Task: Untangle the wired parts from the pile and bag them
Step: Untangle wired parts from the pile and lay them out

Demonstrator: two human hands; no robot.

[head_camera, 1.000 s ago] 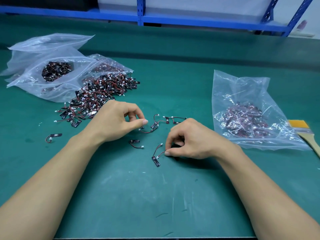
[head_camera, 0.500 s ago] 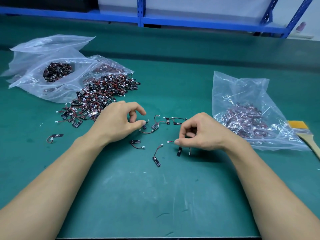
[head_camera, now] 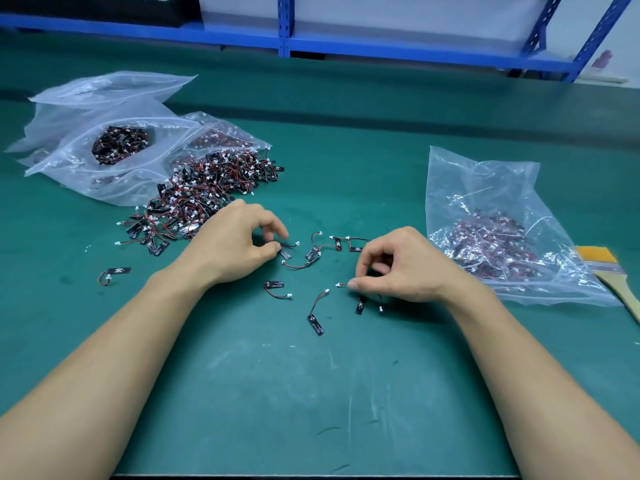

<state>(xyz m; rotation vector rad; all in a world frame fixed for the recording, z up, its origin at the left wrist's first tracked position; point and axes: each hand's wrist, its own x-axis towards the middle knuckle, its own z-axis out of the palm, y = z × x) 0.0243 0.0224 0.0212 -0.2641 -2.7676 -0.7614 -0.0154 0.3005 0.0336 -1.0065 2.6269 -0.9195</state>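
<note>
Thumb and forefinger of our left hand (head_camera: 239,244) pinch one wired part (head_camera: 286,252); our right hand (head_camera: 405,268) pinches another's wire (head_camera: 343,284). Freed parts (head_camera: 316,318) lie on the table (head_camera: 311,393) between them. The pile (head_camera: 207,195) is big and the bag (head_camera: 485,244) part-filled, so we judge most work lies ahead.

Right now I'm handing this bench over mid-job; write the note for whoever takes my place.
Left hand: pinching a wired part at the edge of a small tangle.
Right hand: pinching the wire of a single part.
Things: the big pile spills from the left bag onto the green mat. Loose singles lie between the hands.
Done: the right bag already holds parts.
Left: bag the held part and the singles, free the tangle, then work through the pile.
</note>
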